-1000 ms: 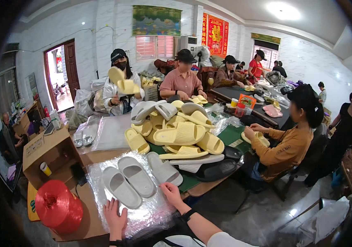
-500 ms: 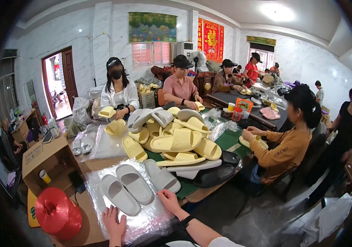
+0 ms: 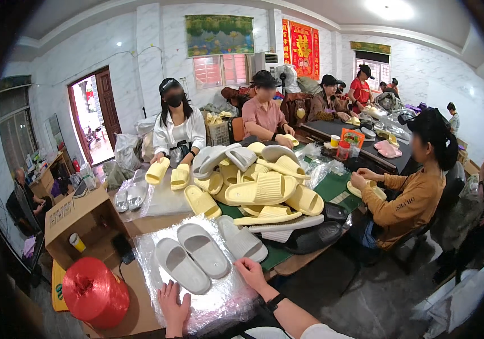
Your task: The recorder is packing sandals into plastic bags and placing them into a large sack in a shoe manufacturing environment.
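A pair of grey slides (image 3: 197, 257) lies side by side on a stack of clear plastic bags (image 3: 160, 257) in front of me. My left hand (image 3: 174, 305) rests flat on the bags just below the left slide's heel, its fingers stretched out. At the stack's right edge is my right hand (image 3: 250, 274), fingers bent and drawn together; whether they pinch the film cannot be made out. Just beyond it sits another grey slide (image 3: 242, 240), partly over the bags' edge.
A heap of yellow slides (image 3: 262, 189), with grey and black ones, fills the table's middle. Left stand a red twine roll (image 3: 95, 294) and an open cardboard box (image 3: 83, 226). Across, a person in white (image 3: 177, 130) handles yellow slides; at right sits a person in brown (image 3: 414, 192).
The whole view has shifted, so everything sits further right. My hands keep nearly the same places by the slides. Across the table, the person in white has lowered a yellow slide beside another.
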Tool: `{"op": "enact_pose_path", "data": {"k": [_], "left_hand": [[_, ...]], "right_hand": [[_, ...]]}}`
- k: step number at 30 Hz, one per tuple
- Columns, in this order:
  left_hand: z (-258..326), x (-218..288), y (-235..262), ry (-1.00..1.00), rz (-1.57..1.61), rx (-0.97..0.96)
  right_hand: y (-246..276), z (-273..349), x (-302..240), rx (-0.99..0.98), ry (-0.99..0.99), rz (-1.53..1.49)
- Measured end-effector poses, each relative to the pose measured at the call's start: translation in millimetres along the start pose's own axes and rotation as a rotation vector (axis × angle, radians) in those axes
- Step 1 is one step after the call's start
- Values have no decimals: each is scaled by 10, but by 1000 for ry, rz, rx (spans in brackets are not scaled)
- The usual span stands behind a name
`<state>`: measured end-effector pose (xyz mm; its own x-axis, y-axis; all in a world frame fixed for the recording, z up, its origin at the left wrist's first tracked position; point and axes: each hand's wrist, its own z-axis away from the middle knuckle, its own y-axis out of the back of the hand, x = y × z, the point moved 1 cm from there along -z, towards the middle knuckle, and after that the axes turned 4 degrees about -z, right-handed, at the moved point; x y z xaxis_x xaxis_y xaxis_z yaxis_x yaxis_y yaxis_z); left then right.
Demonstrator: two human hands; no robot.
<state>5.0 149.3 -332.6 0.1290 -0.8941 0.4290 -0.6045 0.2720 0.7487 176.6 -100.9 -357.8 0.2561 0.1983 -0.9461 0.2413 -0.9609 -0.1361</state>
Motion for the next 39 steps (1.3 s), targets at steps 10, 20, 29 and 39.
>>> {"op": "enact_pose_path", "data": {"k": [10, 20, 29, 39], "left_hand": [[-123, 89, 29, 6, -27, -72], [-46, 38, 53, 2, -33, -44], [-116, -67, 349, 57, 595, -258], [607, -278, 1127, 164, 162, -322]], "right_hand": [[214, -429, -587, -267, -247, -502], [13, -35, -667, 17, -332, -280], [-308, 341, -68, -167, -174, 49], [-327, 461, -376, -147, -22, 261]]}}
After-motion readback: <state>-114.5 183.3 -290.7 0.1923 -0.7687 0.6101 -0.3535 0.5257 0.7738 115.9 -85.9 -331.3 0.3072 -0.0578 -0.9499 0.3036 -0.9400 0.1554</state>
